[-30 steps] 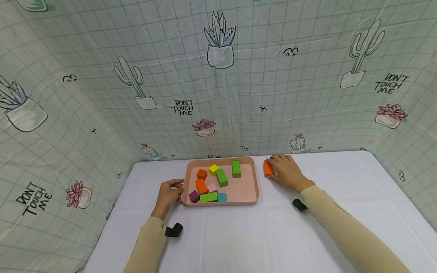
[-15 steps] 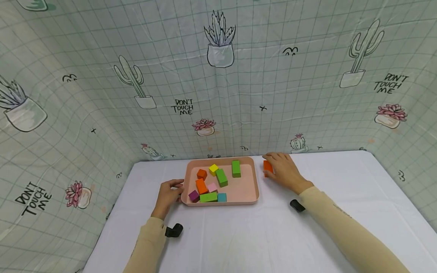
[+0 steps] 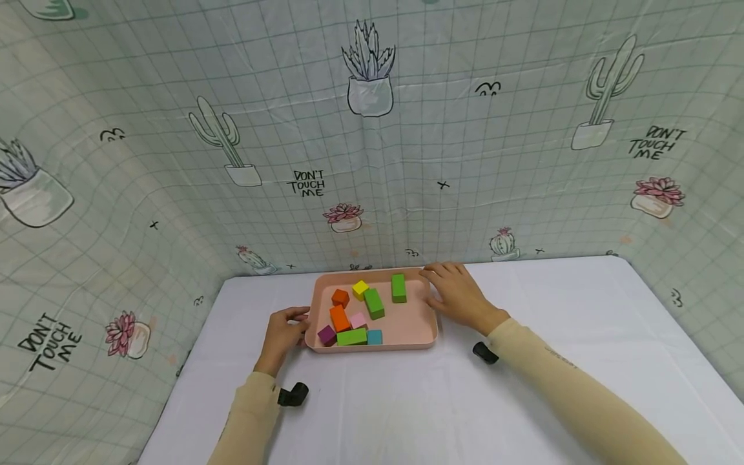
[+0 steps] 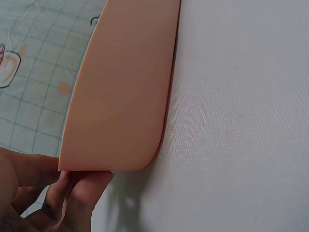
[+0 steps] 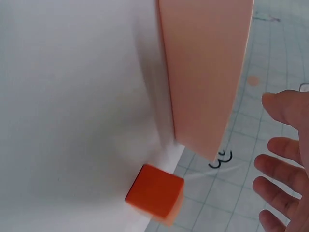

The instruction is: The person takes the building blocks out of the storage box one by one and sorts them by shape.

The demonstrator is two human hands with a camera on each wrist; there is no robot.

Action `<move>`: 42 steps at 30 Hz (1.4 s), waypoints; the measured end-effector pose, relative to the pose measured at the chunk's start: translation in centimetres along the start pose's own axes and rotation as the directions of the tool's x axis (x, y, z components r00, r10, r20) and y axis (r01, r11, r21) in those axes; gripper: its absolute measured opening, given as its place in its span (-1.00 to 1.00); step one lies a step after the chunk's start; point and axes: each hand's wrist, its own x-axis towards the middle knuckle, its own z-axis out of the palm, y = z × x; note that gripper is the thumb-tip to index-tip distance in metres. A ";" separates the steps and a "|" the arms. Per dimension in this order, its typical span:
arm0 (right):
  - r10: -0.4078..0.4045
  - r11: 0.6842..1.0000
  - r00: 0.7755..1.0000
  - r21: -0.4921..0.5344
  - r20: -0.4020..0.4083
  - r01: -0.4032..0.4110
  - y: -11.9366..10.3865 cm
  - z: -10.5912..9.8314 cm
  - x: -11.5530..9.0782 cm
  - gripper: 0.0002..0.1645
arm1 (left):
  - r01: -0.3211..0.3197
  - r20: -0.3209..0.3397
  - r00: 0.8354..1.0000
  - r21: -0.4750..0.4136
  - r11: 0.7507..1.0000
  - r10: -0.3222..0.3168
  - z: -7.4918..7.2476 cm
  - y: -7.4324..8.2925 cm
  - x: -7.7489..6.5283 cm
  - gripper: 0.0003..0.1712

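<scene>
A pink tray (image 3: pixel 407 323) lies on the white table with several coloured blocks inside. My left hand (image 3: pixel 285 334) is at the tray's left side; in the left wrist view its fingers (image 4: pixel 91 191) touch the tray's outer wall (image 4: pixel 120 96). My right hand (image 3: pixel 462 298) hovers at the tray's right rim with fingers spread and nothing in them. An orange block (image 5: pixel 155 192) stands on the table outside the tray in the right wrist view, apart from the right hand; the hand hides it in the head view.
Inside the tray are green blocks (image 3: pixel 398 289), a yellow cube (image 3: pixel 360 289), an orange-red cube (image 3: pixel 340 298), an orange block (image 3: pixel 340 318), a pink block (image 3: pixel 358 321), a purple cube (image 3: pixel 327 335) and a blue cube (image 3: pixel 374 337). A printed cloth (image 3: pixel 442 148) hangs behind the table.
My right hand has let go of the orange block beside the tray and moved left to the tray's right rim. The left hand stays at the tray's left side.
</scene>
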 end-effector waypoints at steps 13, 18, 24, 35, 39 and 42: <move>-0.013 1.000 0.998 0.027 0.068 0.011 -1.3 1.1 1.7 -0.36 | -0.010 0.010 1.000 0.015 1.000 0.010 -0.2 0.0 0.4 -0.64; -0.018 1.000 0.996 0.020 0.092 0.016 -1.7 1.2 2.1 -0.35 | -0.009 0.012 1.000 0.009 1.000 0.009 -0.2 0.1 0.2 -0.64; -0.018 1.000 0.993 0.007 0.118 0.017 -1.9 1.8 2.7 -0.31 | -0.011 0.003 1.000 0.016 1.000 0.011 -0.1 0.0 0.3 -0.63; -0.004 1.000 0.982 -0.029 0.187 0.010 -2.4 2.5 3.4 -0.26 | -0.014 -0.006 1.000 0.021 1.000 0.014 0.0 0.1 0.2 -0.63; -0.005 1.000 0.980 -0.029 0.198 0.011 -2.4 2.9 3.5 -0.28 | -0.011 -0.004 1.000 0.023 1.000 0.011 -0.1 0.1 0.2 -0.63; -0.004 0.999 0.979 -0.032 0.205 0.011 -2.4 3.1 3.6 -0.29 | -0.015 0.000 1.000 0.017 1.000 0.015 -0.1 0.0 0.2 -0.64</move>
